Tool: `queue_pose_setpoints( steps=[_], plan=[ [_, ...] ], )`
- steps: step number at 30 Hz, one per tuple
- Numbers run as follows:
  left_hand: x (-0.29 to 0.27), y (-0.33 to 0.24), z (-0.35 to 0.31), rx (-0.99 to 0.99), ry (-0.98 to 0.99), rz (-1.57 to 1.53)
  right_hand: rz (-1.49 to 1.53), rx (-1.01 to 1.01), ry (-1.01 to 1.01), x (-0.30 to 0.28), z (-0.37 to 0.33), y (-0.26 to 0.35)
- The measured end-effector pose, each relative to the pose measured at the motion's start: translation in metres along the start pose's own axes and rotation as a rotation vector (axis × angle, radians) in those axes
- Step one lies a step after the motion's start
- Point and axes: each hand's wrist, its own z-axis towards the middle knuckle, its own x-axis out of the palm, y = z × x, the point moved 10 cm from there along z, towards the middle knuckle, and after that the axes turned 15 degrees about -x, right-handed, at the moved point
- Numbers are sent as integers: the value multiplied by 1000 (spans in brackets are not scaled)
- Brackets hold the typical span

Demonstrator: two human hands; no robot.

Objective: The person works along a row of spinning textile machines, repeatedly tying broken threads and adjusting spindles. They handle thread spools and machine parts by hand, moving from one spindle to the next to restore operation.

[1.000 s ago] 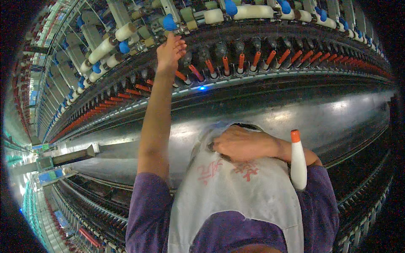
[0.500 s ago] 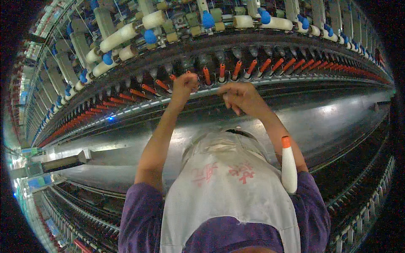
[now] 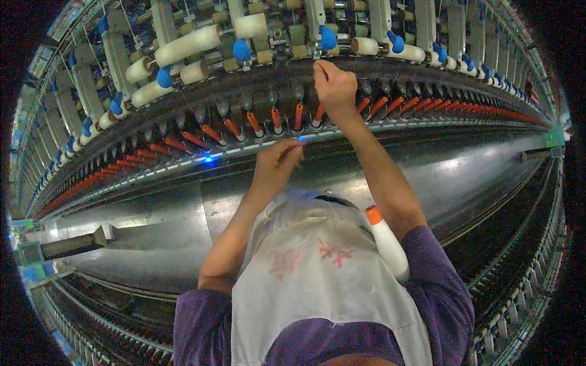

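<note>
A row of orange spinning bobbins [image 3: 298, 117] stands along the metal rail in front of me. Raised above it, my right hand [image 3: 337, 85] is pinched just below the rollers. Whatever its fingertips hold is too thin or hidden to make out. My left hand [image 3: 278, 161] is lower, at the rail, its bent fingers apart. Its forefinger reaches a lit blue lamp [image 3: 301, 139] under the bobbins. A white cone-shaped bobbin of yarn with an orange tip [image 3: 388, 244] rests against my right side, beside the apron [image 3: 317, 274].
Cream rollers [image 3: 188, 46] and blue knobs [image 3: 328, 38] line the machine above the bobbins. A second blue lamp [image 3: 209, 160] glows on the rail to the left. A shiny metal surface [image 3: 165, 207] lies below the rail, and another machine row [image 3: 513, 311] runs behind at lower right.
My right hand has risen from rail height toward the rollers. My left hand has come down from the bobbins to the rail. The view has shifted slightly.
</note>
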Motion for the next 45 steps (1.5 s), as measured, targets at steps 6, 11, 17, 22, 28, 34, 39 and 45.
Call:
queue_pose_setpoints(
  steps=[6,11,17,22,28,34,39,45],
  plan=[
    [-12,39,15,-35,-33,61,-231,56,152,29,4,-17],
    [-19,28,52,-51,-123,21,-317,6,288,37,-4,-19],
    [-9,-12,138,-109,-147,-409,-276,-188,222,27,-2,2],
    [-4,-17,172,-161,-294,-549,-363,-169,344,37,7,-5],
    [4,-13,175,38,-347,-486,-343,-116,402,36,1,-9],
    [18,27,170,-213,-160,-470,-370,-191,422,39,7,1],
    [11,9,173,-116,-120,-674,-405,-274,424,40,5,14],
    [25,16,192,-282,24,-936,-406,-203,489,43,7,14]
  ],
)
